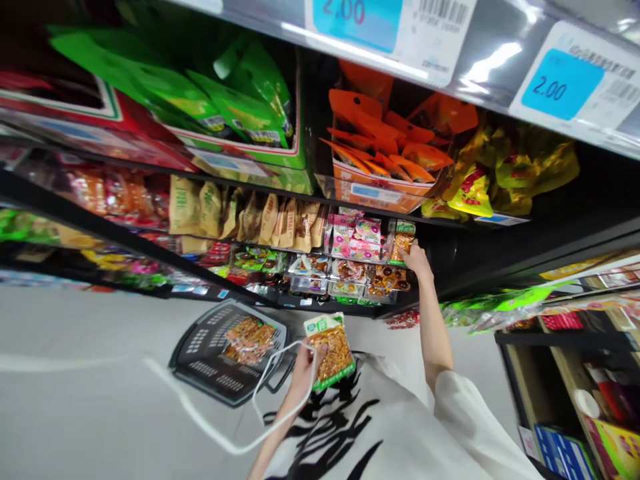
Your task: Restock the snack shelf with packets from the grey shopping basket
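My left hand [306,363] is closed on a clear snack packet [331,350] with a green and white label, held above the floor. My right hand [417,259] reaches out to a lower shelf and grips a similar snack packet [401,244] standing in the row there. A dark shopping basket [200,343] sits on the floor below my left hand, with several of the same packets [249,339] inside. A white cord [270,393] loops across near my left wrist.
Shelves of packaged snacks fill the view: green bags [240,100], orange packets [390,147], yellow bags [505,173], tan pouches [250,217]. Blue 2.00 price tags [560,87] sit on the upper shelf edge. Another shelf unit [575,360] stands at the right. Grey floor lies at the left.
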Motion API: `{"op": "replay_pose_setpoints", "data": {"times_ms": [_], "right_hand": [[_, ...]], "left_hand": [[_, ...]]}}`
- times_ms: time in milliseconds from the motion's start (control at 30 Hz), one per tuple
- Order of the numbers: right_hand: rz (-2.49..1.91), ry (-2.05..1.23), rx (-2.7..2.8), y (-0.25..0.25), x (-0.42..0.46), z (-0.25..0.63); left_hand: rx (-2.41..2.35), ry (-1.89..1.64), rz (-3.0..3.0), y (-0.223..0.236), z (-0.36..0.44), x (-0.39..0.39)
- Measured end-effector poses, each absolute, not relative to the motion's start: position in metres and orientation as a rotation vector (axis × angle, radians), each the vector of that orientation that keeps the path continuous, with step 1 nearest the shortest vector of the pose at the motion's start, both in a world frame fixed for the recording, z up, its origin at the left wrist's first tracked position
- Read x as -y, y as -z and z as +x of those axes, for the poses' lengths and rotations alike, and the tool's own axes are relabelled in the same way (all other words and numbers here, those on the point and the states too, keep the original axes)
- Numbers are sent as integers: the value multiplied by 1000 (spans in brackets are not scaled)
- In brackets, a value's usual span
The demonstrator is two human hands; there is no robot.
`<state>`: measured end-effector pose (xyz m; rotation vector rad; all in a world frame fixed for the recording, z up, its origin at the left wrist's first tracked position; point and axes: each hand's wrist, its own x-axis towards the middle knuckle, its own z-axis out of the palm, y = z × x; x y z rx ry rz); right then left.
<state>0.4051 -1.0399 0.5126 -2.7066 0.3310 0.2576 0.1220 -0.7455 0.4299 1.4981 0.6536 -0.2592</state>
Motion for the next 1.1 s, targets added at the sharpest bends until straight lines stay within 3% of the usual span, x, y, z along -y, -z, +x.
{"op": "replay_pose_setpoints", "data": {"times_ms": [200,267,400,467,733,1100], "right_hand": [[-2604,503,-3,-534,1023,339],[-2410,456,73,-533,1005,299],[-2065,-274,252,-505,955,225],[-1952,-417,238,-486,934,203],[-1698,-109,-136,-477,941,223],[-1529,-41,-240,-488,949,226]], "left_hand": [[-560,189,1374,-444,136,745],[-579,157,1358,-448,140,746],[-577,107,1383,-456,147,749],[-550,83,1415,-459,150,750],[-495,-81,1515,-452,159,738],[-190,42,1414,-461,170,753]]}}
